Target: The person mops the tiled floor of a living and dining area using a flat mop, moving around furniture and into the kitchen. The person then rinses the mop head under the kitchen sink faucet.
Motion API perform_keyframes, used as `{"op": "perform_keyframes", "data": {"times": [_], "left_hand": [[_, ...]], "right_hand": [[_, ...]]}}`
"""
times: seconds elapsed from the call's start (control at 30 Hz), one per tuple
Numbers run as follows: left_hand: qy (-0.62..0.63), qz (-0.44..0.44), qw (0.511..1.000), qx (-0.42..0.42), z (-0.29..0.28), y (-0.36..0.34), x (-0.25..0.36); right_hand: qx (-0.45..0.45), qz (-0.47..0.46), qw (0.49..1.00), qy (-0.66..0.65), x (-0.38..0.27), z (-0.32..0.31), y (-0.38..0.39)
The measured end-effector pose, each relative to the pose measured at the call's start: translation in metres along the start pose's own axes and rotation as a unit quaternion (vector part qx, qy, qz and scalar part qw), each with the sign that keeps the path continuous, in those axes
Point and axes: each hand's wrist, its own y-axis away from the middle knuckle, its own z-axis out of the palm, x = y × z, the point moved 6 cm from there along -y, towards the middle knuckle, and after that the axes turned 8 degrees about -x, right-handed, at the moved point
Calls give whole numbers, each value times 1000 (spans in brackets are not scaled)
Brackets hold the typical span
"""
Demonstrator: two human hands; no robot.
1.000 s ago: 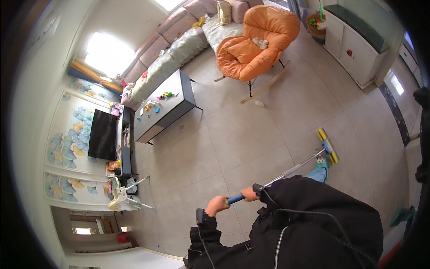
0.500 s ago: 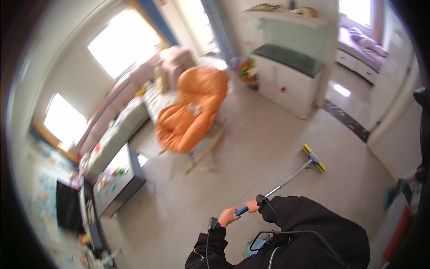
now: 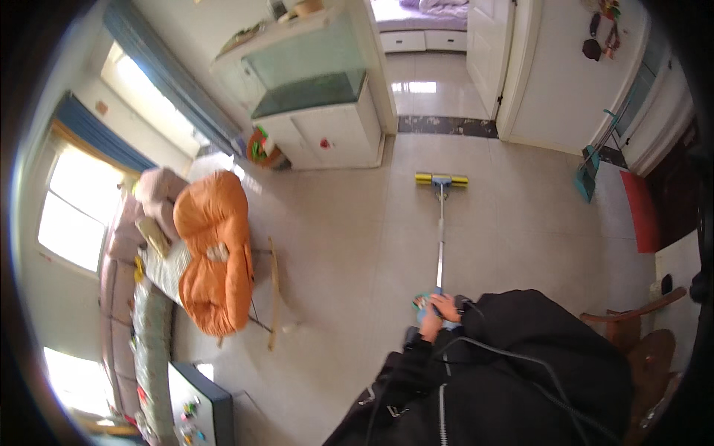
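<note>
Since the mop [image 3: 441,241] reaches forward, its yellow head [image 3: 457,181] on the floor [image 3: 335,215], the left hand [image 3: 430,325] and right hand [image 3: 447,307] have fingers wrapped around its near end, apparently for steady control

Interior lit by daylight, moderately bright. Light is admitted mainly from the left, where the upper window [image 3: 74,215] and the lower window [image 3: 76,380] are blown out to white. A bright patch is thrown back by the glossy tiles [image 3: 431,102] beyond the doorway; weaker glare is noted at the foot of the blue curtain [image 3: 169,83]. The main floor [image 3: 357,245] is evenly lit, shadows soft. Detail is largely lost in the black jacket [image 3: 513,357]. The mop [image 3: 441,238] is rendered legibly, fine texture softened. Straight edges are bowed toward the rim; corners are swallowed by black vignetting.
</note>
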Motion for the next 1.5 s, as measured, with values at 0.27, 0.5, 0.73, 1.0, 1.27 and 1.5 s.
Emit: {"op": "perform_keyframes", "data": {"times": [0.27,0.5,0.73,1.0,1.27,1.5], "left_hand": [[-24,-95,995,-17,-78,266,-111],[21,-309,951,-12,-63,507,-151],[-33,-207,977,48,-26,463,-130],[-80,-143,986,23,-22,295,-114],[-153,38,986,-53,-74,-11,13],[36,46,971,-230,-70,-185,167]], "right_hand": [[-593,-125,793,-60,-214,151,44],[-494,-298,815,-58,-374,273,209],[-494,-302,815,-23,-320,258,185],[-364,-187,910,-71,-185,134,41],[-99,-183,964,-166,-29,-38,-78],[213,211,937,-179,180,-163,32]]}}
